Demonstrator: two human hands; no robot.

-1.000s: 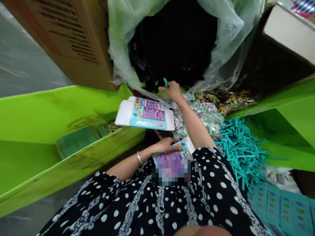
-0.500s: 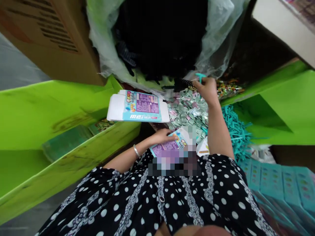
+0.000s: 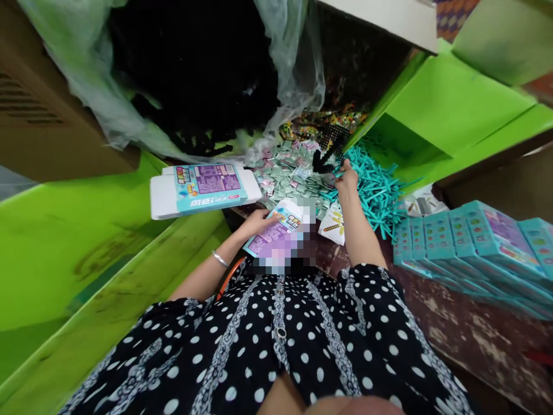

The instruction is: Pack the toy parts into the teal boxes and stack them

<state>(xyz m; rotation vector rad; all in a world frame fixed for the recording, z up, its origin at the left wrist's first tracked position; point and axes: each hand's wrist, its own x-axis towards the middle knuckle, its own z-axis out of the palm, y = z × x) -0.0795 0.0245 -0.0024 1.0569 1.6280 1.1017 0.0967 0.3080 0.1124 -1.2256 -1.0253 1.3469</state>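
Observation:
My left hand (image 3: 258,222) is closed on a small teal-and-purple carton (image 3: 270,233), thumb on its printed face; the carton's lower right part is blurred out. Held out ahead, my right hand (image 3: 348,177) is at the left edge of a heap of teal plastic sticks (image 3: 374,184). A black plastic piece with a dotted grid (image 3: 333,141) sticks out beyond its fingers, which seem closed on it. Below those fingers are small silvery-green sachets (image 3: 289,178), and a white leaflet (image 3: 332,226) lies beside my right forearm.
A stack of flat cartons (image 3: 207,185) rests at left by a green bin wall (image 3: 103,225). Ahead stands a plastic-lined container (image 3: 298,69) of black pieces. Colourful packets (image 3: 294,128) lie behind the sachets. Teal boxes (image 3: 458,236) stand in rows at right.
My right hand has moved from the liner's edge towards me, to the teal sticks, with the black piece. The teal stick seen in it is no longer distinguishable. The view has swung right.

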